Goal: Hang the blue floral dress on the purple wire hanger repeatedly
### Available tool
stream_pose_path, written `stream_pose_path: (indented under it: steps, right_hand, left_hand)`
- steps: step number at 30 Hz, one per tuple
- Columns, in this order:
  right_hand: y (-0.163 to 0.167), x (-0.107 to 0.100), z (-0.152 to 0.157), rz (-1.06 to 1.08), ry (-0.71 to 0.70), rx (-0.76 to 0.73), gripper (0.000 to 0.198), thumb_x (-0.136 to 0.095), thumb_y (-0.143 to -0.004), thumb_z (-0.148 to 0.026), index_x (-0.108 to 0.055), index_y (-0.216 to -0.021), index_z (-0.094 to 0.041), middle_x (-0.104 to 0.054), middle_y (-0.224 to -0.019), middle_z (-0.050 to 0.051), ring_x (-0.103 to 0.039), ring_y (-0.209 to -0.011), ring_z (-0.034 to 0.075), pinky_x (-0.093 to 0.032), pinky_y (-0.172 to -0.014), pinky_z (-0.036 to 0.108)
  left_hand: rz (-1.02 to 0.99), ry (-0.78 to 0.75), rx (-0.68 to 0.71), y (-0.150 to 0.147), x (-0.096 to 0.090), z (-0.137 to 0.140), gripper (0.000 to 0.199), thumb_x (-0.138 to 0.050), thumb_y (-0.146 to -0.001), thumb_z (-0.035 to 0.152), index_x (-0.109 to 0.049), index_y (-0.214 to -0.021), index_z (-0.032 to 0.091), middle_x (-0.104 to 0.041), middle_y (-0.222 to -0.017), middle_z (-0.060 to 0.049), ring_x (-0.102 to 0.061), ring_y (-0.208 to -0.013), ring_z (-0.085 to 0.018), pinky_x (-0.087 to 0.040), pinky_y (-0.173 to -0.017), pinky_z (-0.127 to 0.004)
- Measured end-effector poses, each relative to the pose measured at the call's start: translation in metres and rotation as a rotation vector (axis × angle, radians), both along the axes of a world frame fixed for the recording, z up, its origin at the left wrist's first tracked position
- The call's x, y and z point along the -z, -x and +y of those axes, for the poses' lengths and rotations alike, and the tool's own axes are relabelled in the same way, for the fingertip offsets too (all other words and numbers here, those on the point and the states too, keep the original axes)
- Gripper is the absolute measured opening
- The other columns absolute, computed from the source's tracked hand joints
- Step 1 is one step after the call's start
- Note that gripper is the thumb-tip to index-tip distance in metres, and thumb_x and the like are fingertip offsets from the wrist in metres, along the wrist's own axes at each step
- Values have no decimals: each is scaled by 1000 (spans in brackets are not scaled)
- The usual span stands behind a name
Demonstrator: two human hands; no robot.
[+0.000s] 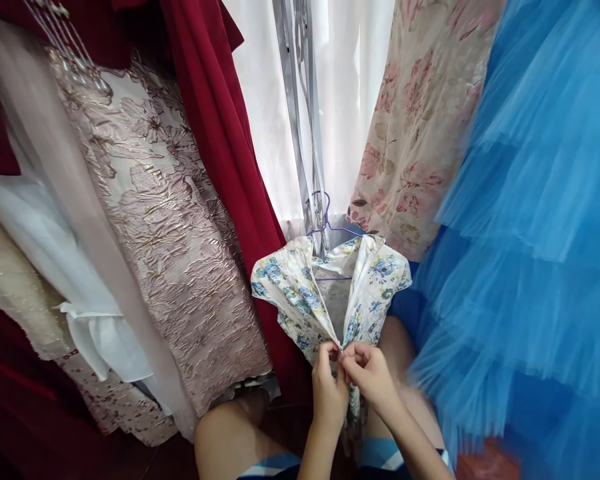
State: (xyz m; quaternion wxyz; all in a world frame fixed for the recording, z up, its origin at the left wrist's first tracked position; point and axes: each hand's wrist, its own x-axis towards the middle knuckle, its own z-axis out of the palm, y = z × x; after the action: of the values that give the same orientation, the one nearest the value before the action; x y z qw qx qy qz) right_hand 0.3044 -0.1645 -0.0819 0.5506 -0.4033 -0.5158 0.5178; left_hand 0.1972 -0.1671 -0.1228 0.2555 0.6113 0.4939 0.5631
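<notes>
A white dress with blue and yellow flowers (pixel 300 303) hangs in front of me on a purple wire hanger (pixel 329 223), its front opening spread in a V. At the bottom of that V, my left hand (pixel 329 380) pinches the left edge of the opening. My right hand (pixel 370 373) pinches the fabric right beside it, the fingertips of both hands almost touching. Whatever small fastener lies between the fingers is hidden. Below the hands, the lower part of the dress falls between my knees, mostly covered by my forearms.
On the left hang a dark red garment (pixel 225 147) and a pink textured dress (pixel 180 267). A blue tulle dress (pixel 540 200) fills the right, beside a beige floral garment (pixel 405 147). Grey ribbons (pixel 295 100) dangle before a white curtain (pixel 350 80). My knees flank the dress.
</notes>
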Motion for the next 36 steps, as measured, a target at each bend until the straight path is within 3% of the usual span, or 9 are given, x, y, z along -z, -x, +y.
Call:
stream_pose_path:
  steps: [6, 11, 18, 26, 30, 36]
  right_hand:
    - [10, -14, 14, 74, 56, 4, 16, -60, -75, -24, -59, -60, -17, -54, -40, -3, -39, -35, 8, -30, -41, 21]
    - [12, -49, 36, 79, -14, 45, 23, -66, -78, -29, -60, -59, -17, -55, -42, -3, -40, -36, 8, -32, -41, 21]
    - [17, -102, 69, 78, -106, 89, 20, -68, -72, -28, -62, -58, -16, -58, -43, -3, -39, -34, 7, -29, -38, 20]
    - [20, -147, 113, 131, -169, 144, 18, -66, -66, -30, -64, -55, -15, -59, -45, -2, -38, -34, 7, -27, -36, 22]
    - [25, -154, 119, 150, -202, 161, 17, -65, -67, -29, -63, -56, -16, -59, -46, -2, -38, -36, 7, -28, -38, 22]
    - [26, -138, 103, 111, -258, 128, 14, -63, -72, -27, -62, -61, -17, -60, -45, -3, -40, -36, 8, -30, -39, 21]
  left_hand:
    - [-17, -12, 10, 3, -10, -3, 11, -47, -98, 29, -54, -97, 20, -63, -83, -5, -62, -75, -20, -46, -71, -28]
    - [76, -39, -16, 7, -10, -3, 9, -44, -98, 24, -53, -98, 20, -63, -88, -6, -62, -82, -20, -47, -75, -28]
    - [214, -69, -84, -3, 5, -9, 11, -43, -94, 16, -52, -95, 22, -62, -86, -5, -62, -78, -21, -45, -71, -27]
    - [272, 33, -5, 1, 33, -1, 9, -40, -96, 22, -48, -96, 23, -61, -87, -8, -62, -79, -24, -44, -71, -33]
    - [273, 72, 26, 4, 44, 3, 7, -41, -93, 23, -47, -93, 26, -62, -89, -10, -63, -84, -28, -45, -73, -38]
    - [228, 64, 26, 20, 45, 8, 8, -46, -94, 36, -49, -89, 31, -61, -83, -10, -64, -78, -29, -48, -71, -41]
